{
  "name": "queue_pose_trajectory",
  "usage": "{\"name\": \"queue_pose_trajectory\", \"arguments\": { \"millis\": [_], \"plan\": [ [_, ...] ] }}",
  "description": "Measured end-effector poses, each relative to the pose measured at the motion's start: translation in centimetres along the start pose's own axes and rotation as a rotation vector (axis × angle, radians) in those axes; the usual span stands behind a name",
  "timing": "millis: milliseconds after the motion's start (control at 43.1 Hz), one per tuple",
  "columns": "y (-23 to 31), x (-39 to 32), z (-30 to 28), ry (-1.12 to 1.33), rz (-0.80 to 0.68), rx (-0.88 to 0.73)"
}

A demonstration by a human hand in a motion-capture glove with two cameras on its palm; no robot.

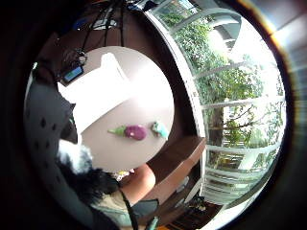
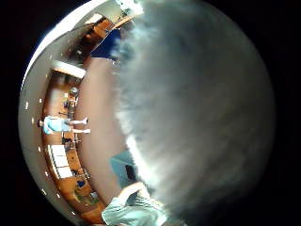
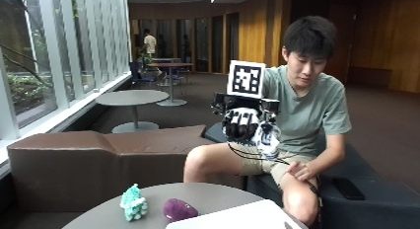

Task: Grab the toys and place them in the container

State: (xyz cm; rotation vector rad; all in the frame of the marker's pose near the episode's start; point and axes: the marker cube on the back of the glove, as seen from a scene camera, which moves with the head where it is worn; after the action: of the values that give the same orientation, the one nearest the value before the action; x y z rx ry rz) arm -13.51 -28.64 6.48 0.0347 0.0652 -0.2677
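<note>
My gloved right hand [image 3: 243, 124] is raised at chest height, well above and behind the round table [image 3: 216, 192]. Its fingers curl round a fluffy grey, white and black plush toy [image 3: 267, 137]. The plush [image 2: 197, 108] fills most of the thumb side view, and its fur [image 1: 76, 160] shows at the edge of the little finger side view. On the table lie a purple eggplant toy [image 3: 178, 209] [image 1: 135, 132] and a teal toy [image 3: 133, 203] [image 1: 159, 128]. Beside them stands the white container [image 3: 243, 216] [image 1: 103, 91].
The bare left hand [image 3: 303, 171] rests on the person's knee. A brown bench [image 3: 79, 160] runs behind the table along the windows. A dark phone [image 3: 348, 188] lies on the seat. Another round table [image 3: 131, 97] stands farther back.
</note>
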Motion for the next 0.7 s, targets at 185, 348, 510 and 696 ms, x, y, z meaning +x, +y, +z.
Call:
{"name": "queue_pose_trajectory", "arguments": {
  "millis": [185, 348, 510, 696],
  "plan": [
    [-3.4, -3.1, 2.3, -0.019, 0.086, -0.028],
    [-4.4, -5.0, 4.6, -0.058, 0.125, -0.15],
    [-4.3, -5.8, 7.2, -0.088, 0.133, -0.413],
    [-3.0, -4.2, 6.7, -0.085, 0.147, -0.4]
  ]
}}
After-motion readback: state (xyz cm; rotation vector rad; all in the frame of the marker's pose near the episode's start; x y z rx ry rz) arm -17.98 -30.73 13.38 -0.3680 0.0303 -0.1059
